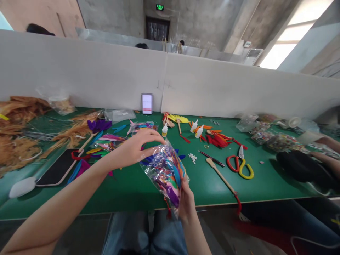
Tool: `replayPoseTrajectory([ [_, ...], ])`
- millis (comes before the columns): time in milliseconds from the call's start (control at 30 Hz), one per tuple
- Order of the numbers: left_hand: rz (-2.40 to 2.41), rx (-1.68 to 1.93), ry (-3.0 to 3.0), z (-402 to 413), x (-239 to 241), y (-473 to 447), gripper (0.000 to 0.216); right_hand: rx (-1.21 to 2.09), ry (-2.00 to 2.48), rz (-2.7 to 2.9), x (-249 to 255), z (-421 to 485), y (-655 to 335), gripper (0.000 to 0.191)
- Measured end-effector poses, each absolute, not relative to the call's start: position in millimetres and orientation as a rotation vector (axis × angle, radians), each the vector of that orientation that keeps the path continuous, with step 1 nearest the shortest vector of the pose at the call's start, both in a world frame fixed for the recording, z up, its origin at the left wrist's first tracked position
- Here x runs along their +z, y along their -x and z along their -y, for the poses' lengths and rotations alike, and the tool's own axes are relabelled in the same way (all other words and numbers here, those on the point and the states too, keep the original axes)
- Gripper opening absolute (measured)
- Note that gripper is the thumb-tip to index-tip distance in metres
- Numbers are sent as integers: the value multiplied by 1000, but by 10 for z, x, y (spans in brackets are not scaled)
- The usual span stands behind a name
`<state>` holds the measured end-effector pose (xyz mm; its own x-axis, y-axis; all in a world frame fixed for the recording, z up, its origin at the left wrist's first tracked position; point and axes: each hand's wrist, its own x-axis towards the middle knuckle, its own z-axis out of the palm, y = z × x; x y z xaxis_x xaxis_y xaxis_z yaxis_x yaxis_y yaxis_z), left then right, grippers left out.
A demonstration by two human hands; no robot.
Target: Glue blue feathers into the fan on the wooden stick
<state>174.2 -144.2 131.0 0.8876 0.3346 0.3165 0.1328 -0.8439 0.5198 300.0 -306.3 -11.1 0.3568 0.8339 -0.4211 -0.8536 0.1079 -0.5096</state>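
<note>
A clear plastic bag of colourful feathers (166,177) is held up at the table's front edge. My right hand (187,198) grips its lower right side, fingers wrapped round it. At the bag's upper left is my left hand (142,147), its fingers bent over the opening; the fingertips are partly hidden by the plastic, so I cannot tell whether they grip anything. Blue feathers show beneath that hand. More loose feathers (108,141) in pink, green and blue lie to the left. A wooden stick with a red tassel (221,177) rests to the right.
Scissors (240,164), tweezers (211,158), white beads (192,158) and glue bottles (199,131) lie on the green table (212,191). A dark phone (57,168) is at left, a lit phone (147,103) by the white partition (106,74). Another person's arm (325,156) is at right.
</note>
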Motion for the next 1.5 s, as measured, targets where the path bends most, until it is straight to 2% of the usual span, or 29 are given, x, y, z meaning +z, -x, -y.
replayPoseTrajectory([
  [167,-535,427,-2472,1484,1328,-1768,20,1216,773,-23,-72,3051,-2983,49],
  [400,-328,460,-2545,1545,1223,-1899,31,1160,836,9,-18,3023,-2938,63],
  [567,-411,372,-2498,1448,1247,-1892,31,1131,851,-1,-35,3020,-2949,62],
  [767,-266,-113,-2211,1190,1317,-1868,25,977,786,83,-27,2935,-3012,57],
  [933,-267,91,-2337,1203,1439,-1946,25,1086,665,181,78,2894,-3050,63],
  [1100,-221,-2,-2397,1352,1520,-2067,25,1161,788,213,-80,2760,-3061,57],
  [1167,-317,14,-2305,1345,1490,-2077,28,1111,864,236,-178,2728,-3120,67],
  [1300,-383,43,-1970,1319,1408,-2029,38,776,838,380,-207,2764,-3235,96],
  [1367,-312,-22,-1800,1351,1394,-2009,38,749,827,515,-148,2791,-3238,102],
  [1433,-249,-76,-1718,1397,1408,-2003,35,836,893,620,-86,2800,-3217,86],
  [1500,-278,-57,-1768,1425,1442,-2004,29,903,1008,672,-47,2798,-3204,50],
])
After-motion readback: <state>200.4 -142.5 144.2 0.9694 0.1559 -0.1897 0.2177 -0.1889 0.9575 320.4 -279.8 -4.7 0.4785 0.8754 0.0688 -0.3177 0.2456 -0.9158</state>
